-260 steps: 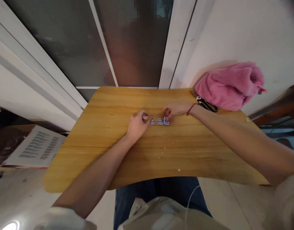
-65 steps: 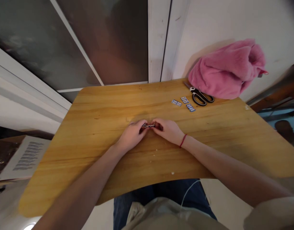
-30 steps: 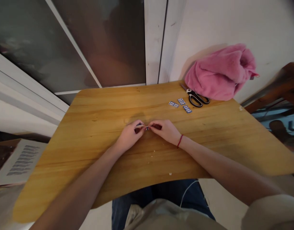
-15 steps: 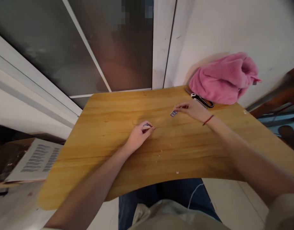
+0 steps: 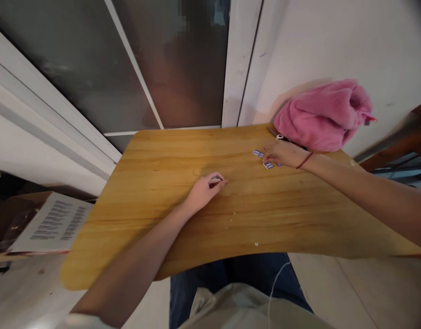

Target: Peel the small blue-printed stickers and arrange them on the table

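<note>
My left hand [image 5: 207, 189] rests on the table, thumb and fingers curled together. A small dark-and-white piece [image 5: 215, 177] shows inside its curl, mostly hidden by the fingers. Farther right and back, my right hand [image 5: 282, 154] reaches down to the table with its fingertips pinched at a small flat blue-and-white printed piece [image 5: 268, 165]. Another such blue-and-white strip [image 5: 257, 153] lies just left of those fingertips. A bit of blue also peeks out beneath the right hand; its shape is hidden.
Both hands are over a wooden table [image 5: 162, 169]. A pink plush cloth bundle [image 5: 325, 116] sits at the back right against the wall. Scissors [image 5: 279, 137] lie before it, partly behind my right hand. White crumbs [image 5: 256, 244] dot the front. A printed carton [image 5: 55, 221] stands at left.
My right hand has moved right with the blue-and-white piece and is now down by the scissors, covering most of them. A printed strip shows beside its fingers. My left hand keeps its curled pose.
</note>
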{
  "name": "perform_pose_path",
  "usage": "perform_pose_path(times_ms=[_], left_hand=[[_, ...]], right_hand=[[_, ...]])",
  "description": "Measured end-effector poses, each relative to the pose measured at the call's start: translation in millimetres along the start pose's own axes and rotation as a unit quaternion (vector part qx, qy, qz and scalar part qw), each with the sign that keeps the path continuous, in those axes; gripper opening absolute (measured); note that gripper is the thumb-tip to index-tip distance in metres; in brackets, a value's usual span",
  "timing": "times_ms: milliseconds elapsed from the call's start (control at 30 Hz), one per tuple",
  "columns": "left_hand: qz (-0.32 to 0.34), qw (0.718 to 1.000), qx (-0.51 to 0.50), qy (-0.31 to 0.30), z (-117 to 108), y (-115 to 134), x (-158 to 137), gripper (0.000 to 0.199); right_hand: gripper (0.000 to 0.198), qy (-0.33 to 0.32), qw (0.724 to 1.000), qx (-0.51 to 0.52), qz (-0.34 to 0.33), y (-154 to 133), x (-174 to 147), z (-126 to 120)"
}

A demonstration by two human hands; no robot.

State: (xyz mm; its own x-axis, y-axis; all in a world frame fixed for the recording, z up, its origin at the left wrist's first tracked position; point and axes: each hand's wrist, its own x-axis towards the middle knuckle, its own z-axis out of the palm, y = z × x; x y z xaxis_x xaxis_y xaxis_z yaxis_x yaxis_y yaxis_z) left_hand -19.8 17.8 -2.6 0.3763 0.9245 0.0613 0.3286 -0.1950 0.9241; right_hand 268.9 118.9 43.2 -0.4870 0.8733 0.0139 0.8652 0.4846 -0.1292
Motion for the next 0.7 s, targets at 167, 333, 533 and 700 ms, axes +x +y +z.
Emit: perform_pose_path(times_ms=[167,333,533,700], left_hand=[[-0.002,1.000,0.006,-0.010,1,0,1,0.026],[-0.001,1.000,0.007,-0.007,0,-1,2,0.026],[-0.004,1.000,-0.002,-0.009,0,-3,3,0.026],[-0.003,1.000,-0.006,-0.010,0,-4,3,0.027]], right_hand=[[0.013,-0.077,0.995,-0.037,-0.053,4,-3,-2],[0.016,-0.091,0.994,-0.051,-0.036,8,6,-3],[0.024,-0.080,0.995,-0.041,0.040,10,18,-8],[0.039,-0.084,0.988,-0.081,0.106,0,27,-2]])
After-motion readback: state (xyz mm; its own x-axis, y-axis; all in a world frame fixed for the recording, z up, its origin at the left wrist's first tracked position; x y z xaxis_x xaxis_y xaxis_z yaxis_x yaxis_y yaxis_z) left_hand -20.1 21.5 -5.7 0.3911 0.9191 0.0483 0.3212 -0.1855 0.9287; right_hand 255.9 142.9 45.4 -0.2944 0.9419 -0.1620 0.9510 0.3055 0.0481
